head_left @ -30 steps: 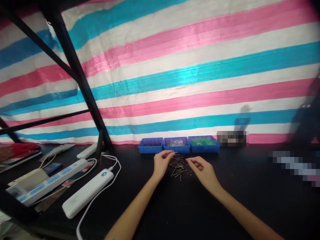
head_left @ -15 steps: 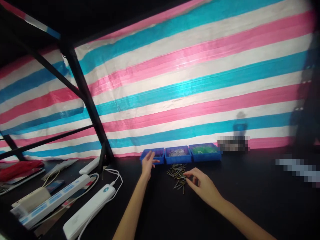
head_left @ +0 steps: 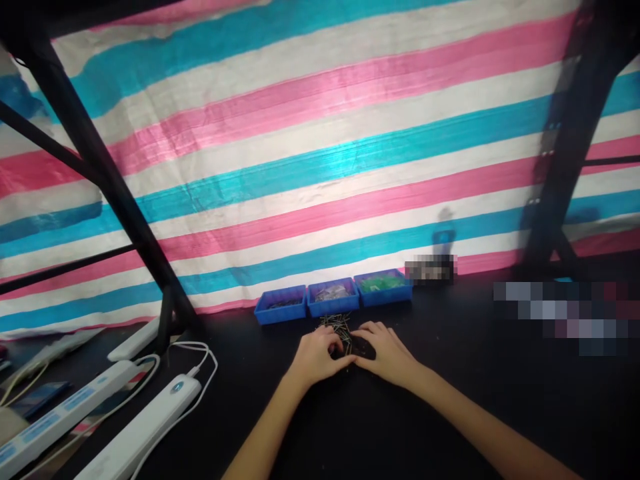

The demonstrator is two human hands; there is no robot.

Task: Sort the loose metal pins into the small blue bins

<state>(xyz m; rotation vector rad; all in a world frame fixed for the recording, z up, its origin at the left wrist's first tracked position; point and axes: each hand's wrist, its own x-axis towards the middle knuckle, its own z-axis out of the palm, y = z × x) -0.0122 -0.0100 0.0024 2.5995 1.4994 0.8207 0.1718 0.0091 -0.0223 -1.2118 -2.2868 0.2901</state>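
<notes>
A loose pile of thin metal pins or screws (head_left: 338, 325) lies on the black table; their exact kind is too small to tell. My left hand (head_left: 317, 355) curves around the pile's near left side, fingers bent and thumb apart from them. On the right side, my right hand (head_left: 385, 352) cups in the same way, with a gap between its thumb and fingers. The two thumbs meet at the near edge of the pile. Behind it stand three blue bins: one with dark small pieces (head_left: 281, 313), one with whitish clear pieces (head_left: 333, 307), one with green pieces (head_left: 383, 295).
At the left lie a long white power strip (head_left: 145, 420) with a cable and another strip with blue-marked sockets (head_left: 65, 413). A black metal post (head_left: 115, 200) rises behind them. A striped plastic sheet (head_left: 325, 160) hangs at the back. Blurred-out items lie at the right.
My left hand has come from the left bin down to the pile. My right hand has moved in beside it, its thumb now at the left thumb. The view has turned right.
</notes>
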